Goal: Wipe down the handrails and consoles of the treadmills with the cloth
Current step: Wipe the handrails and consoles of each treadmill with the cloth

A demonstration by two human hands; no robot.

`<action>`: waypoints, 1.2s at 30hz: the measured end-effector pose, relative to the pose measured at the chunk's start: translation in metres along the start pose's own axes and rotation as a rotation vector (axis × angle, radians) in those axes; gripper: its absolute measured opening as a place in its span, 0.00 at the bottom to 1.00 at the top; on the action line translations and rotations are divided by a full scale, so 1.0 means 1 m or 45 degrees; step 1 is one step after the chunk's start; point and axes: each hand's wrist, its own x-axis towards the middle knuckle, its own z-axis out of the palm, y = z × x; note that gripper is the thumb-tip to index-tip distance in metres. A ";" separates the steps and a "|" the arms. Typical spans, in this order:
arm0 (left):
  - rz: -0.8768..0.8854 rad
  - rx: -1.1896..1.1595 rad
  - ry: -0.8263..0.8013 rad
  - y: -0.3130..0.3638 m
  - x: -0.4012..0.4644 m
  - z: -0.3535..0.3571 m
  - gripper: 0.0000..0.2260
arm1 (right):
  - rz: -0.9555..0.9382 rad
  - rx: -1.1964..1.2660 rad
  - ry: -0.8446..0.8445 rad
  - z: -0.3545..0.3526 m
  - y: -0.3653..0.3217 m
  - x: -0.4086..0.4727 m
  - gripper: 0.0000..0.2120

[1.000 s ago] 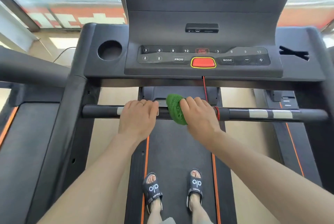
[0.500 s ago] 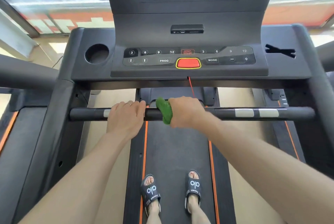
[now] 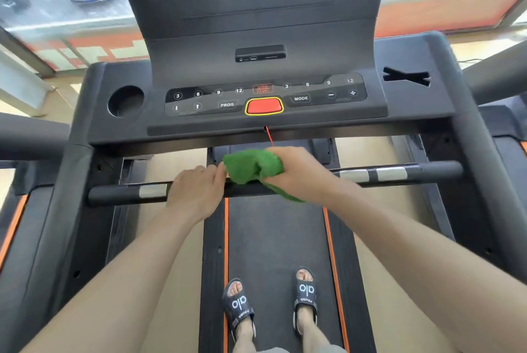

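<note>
Treadmill (image 3: 273,253), dark grey with orange-edged belt, is filling the view I am watching from the head camera; a person is standing on its belt in black slides (image 3: 239,307). Its console (image 3: 265,67) is rising ahead, carrying a row of numbered keys and a red stop button (image 3: 264,106) ringed in yellow. A round cup holder (image 3: 126,101) is sitting at the console's left; I am seeing only a dark hollow inside it and cannot tell whether it holds anything. A cross-shaped slot (image 3: 406,76) is sitting at the right. The front handrail (image 3: 399,173) is crossing below the console, with silver pads on it. The left hand (image 3: 196,190) is lying over the rail, fingers curled around it. The right hand (image 3: 299,173) is gripping a bunched green cloth (image 3: 251,166), and the cloth is lying against the rail's middle, just beside the left hand's fingers.
</note>
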 end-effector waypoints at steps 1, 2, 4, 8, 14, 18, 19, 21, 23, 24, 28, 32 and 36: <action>0.051 -0.066 0.040 0.010 0.003 0.000 0.12 | 0.050 0.167 0.079 -0.018 0.001 -0.008 0.09; 0.113 -0.131 0.128 0.019 0.006 0.001 0.11 | 0.086 0.322 0.170 -0.033 0.004 -0.019 0.12; 0.171 -0.333 0.286 0.046 0.011 0.001 0.12 | 0.147 0.470 0.382 -0.058 0.018 -0.044 0.20; 0.414 -0.314 0.164 0.100 0.009 0.005 0.23 | 0.193 0.323 0.447 -0.072 0.051 -0.069 0.22; 0.389 -0.049 0.092 0.102 0.013 0.017 0.21 | 0.017 -1.059 0.011 -0.012 0.077 -0.053 0.47; 0.479 0.098 0.163 0.096 0.016 0.014 0.21 | -0.129 -1.196 0.149 0.000 0.067 -0.034 0.33; 0.509 0.104 0.185 0.093 0.017 0.013 0.22 | -0.132 -1.185 0.128 -0.001 0.063 -0.030 0.29; 0.539 0.148 0.211 0.085 0.017 0.013 0.24 | -0.119 -1.145 0.018 -0.005 0.051 -0.021 0.25; 0.514 0.166 0.217 0.080 0.017 0.015 0.23 | -0.033 -1.055 -0.139 -0.010 0.043 -0.008 0.23; 0.493 0.148 0.215 0.079 0.017 0.017 0.22 | 0.064 -0.971 -0.247 -0.016 0.040 -0.001 0.24; 0.474 0.039 0.224 0.081 0.016 0.021 0.24 | 0.367 -0.654 -0.576 -0.048 0.040 0.015 0.25; 0.458 0.071 0.217 0.098 0.014 0.015 0.28 | 0.204 -1.052 -0.132 -0.037 0.067 -0.014 0.22; 0.386 0.144 0.163 0.116 0.016 0.010 0.26 | -0.132 -1.349 0.498 -0.001 0.097 -0.045 0.19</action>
